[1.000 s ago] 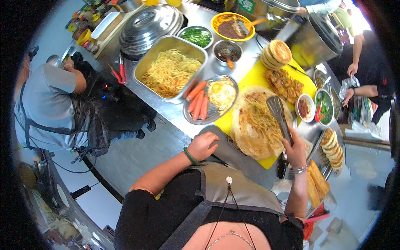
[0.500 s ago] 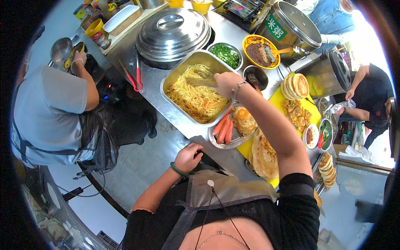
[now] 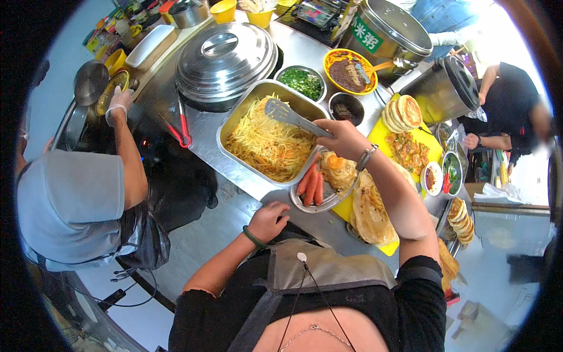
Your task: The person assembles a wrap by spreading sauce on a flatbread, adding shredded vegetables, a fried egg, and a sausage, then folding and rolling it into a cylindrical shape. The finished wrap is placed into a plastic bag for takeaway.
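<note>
A big steel tray (image 3: 234, 126) is full of yellow shredded strips; beside it a round steel plate (image 3: 305, 204) holds orange sausages (image 3: 309, 183) and a heap of fried egg; a small steel bowl (image 3: 302, 82) has chopped green onions; a yellow bowl (image 3: 350, 71) has dark brown sauce with a spoon in it; a little dark bowl (image 3: 347, 110) sits between them; a big domed steel lid (image 3: 226, 58) covers a pan further back; two tall steel pots (image 3: 389, 32) stand at the far side.

All of it sits on a shiny steel counter (image 3: 205, 132); a yellow cutting board (image 3: 384, 135) holds flat pancakes, and red tongs (image 3: 183, 126) lie near the lid; a person in a grey shirt (image 3: 70, 205) stands on the left, and another person in black is on the far right; the place looks like a food stall.

The right hand (image 3: 343, 138) is closed around the handle of a slotted metal spatula (image 3: 280, 111); the blade of the spatula is over the tray of yellow strips, just above them; the left hand (image 3: 268, 220) is curled loosely, holds nothing, and rests at the near edge of the counter, close to the sausage plate.
</note>
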Demonstrator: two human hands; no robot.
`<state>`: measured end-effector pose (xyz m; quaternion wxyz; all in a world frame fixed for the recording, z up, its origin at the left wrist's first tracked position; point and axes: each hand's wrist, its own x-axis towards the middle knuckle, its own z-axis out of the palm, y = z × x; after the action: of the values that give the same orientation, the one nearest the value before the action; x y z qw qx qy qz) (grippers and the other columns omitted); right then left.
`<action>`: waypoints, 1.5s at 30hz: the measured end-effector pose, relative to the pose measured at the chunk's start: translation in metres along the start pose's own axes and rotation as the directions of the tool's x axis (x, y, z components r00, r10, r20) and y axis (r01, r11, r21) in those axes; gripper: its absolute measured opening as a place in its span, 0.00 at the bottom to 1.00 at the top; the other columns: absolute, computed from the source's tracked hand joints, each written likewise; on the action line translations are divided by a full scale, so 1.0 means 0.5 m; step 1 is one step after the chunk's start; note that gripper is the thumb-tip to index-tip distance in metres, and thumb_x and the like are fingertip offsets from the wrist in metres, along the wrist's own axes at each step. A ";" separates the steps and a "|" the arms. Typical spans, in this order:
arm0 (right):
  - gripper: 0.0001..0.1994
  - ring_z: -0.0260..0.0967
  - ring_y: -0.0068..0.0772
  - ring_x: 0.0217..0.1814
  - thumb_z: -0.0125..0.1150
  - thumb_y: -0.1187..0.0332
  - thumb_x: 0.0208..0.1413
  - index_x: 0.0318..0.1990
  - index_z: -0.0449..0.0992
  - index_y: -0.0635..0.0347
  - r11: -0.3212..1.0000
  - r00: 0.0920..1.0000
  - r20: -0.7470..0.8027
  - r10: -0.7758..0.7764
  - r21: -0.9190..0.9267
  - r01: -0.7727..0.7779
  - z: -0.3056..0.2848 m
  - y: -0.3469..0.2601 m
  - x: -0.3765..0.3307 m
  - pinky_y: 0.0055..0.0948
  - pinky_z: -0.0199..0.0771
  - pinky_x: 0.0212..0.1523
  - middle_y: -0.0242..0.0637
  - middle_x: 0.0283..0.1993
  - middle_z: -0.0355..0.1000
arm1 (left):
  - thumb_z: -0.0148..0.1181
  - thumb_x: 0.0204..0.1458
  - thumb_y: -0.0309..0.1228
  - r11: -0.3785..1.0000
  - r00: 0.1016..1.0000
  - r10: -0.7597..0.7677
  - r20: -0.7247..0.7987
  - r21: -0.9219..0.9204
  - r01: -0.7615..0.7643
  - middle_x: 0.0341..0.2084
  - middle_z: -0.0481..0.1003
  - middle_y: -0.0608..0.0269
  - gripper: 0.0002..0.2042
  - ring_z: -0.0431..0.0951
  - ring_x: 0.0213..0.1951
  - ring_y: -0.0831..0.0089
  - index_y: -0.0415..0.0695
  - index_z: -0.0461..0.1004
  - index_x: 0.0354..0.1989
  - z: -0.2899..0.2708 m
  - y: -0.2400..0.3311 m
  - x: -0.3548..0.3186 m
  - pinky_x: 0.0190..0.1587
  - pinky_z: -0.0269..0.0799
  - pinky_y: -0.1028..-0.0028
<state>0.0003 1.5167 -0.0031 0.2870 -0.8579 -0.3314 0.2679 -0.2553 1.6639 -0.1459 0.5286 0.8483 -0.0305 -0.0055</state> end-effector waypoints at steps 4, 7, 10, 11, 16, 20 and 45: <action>0.19 0.75 0.48 0.38 0.62 0.69 0.51 0.52 0.73 0.58 0.995 0.992 -0.089 -0.088 0.040 0.092 -0.008 0.017 -0.064 0.38 0.73 0.41 0.50 0.36 0.76 | 0.60 0.49 0.27 1.000 0.993 0.010 0.115 0.014 -0.011 0.36 0.74 0.50 0.11 0.77 0.38 0.54 0.38 0.72 0.40 0.015 0.027 0.022 0.41 0.73 0.62; 0.17 0.75 0.50 0.37 0.60 0.69 0.52 0.50 0.73 0.58 0.986 0.982 -0.121 -0.147 -0.093 0.136 -0.003 0.003 -0.082 0.42 0.73 0.39 0.49 0.33 0.76 | 0.60 0.49 0.28 0.998 0.987 0.040 0.155 0.041 -0.047 0.37 0.74 0.50 0.11 0.76 0.40 0.53 0.39 0.72 0.40 0.042 0.040 0.024 0.43 0.72 0.61; 0.22 0.74 0.46 0.36 0.62 0.68 0.51 0.56 0.69 0.51 0.885 0.994 -0.024 -0.106 -0.458 0.083 0.011 -0.029 -0.080 0.39 0.73 0.38 0.45 0.34 0.74 | 0.60 0.49 0.28 0.995 0.984 0.065 0.165 0.071 -0.077 0.37 0.74 0.51 0.12 0.76 0.40 0.54 0.40 0.72 0.42 0.063 0.053 0.013 0.43 0.72 0.62; 0.23 0.73 0.49 0.36 0.61 0.66 0.51 0.57 0.66 0.48 0.844 0.995 0.012 -0.099 -0.528 0.090 0.029 -0.028 -0.075 0.43 0.73 0.36 0.44 0.33 0.72 | 0.59 0.49 0.29 0.991 0.983 0.081 0.166 0.088 -0.096 0.37 0.74 0.52 0.13 0.76 0.39 0.56 0.40 0.72 0.43 0.066 0.054 0.009 0.42 0.73 0.63; 0.23 0.75 0.47 0.36 0.61 0.66 0.51 0.56 0.66 0.53 0.795 0.997 -0.016 -0.070 -0.605 0.047 0.020 -0.045 -0.052 0.42 0.75 0.35 0.45 0.32 0.74 | 0.60 0.48 0.29 0.995 0.991 -0.011 0.130 0.097 -0.002 0.37 0.74 0.50 0.12 0.75 0.42 0.52 0.39 0.72 0.41 0.057 0.055 -0.029 0.45 0.71 0.62; 0.20 0.77 0.46 0.38 0.59 0.66 0.50 0.51 0.69 0.60 0.702 0.998 0.047 -0.036 -0.710 0.059 0.021 -0.040 0.019 0.41 0.76 0.37 0.46 0.31 0.76 | 0.60 0.48 0.29 0.989 0.994 -0.049 0.095 0.142 0.035 0.37 0.74 0.50 0.12 0.74 0.42 0.52 0.39 0.72 0.40 0.048 0.043 -0.053 0.46 0.71 0.61; 0.18 0.60 0.15 0.18 0.60 0.67 0.58 0.57 0.72 0.51 0.876 0.986 0.138 0.094 0.460 -0.148 -0.027 -0.004 -0.047 0.19 0.61 0.17 0.24 0.21 0.65 | 0.61 0.47 0.29 0.987 0.987 0.021 0.162 0.156 -0.047 0.36 0.73 0.49 0.12 0.74 0.42 0.52 0.39 0.72 0.40 0.062 0.043 -0.019 0.45 0.71 0.60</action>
<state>-0.0065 1.4968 0.0138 0.4492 -0.7659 -0.2181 0.4049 -0.2673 1.6271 -0.1404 0.4551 0.8839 -0.0877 -0.0621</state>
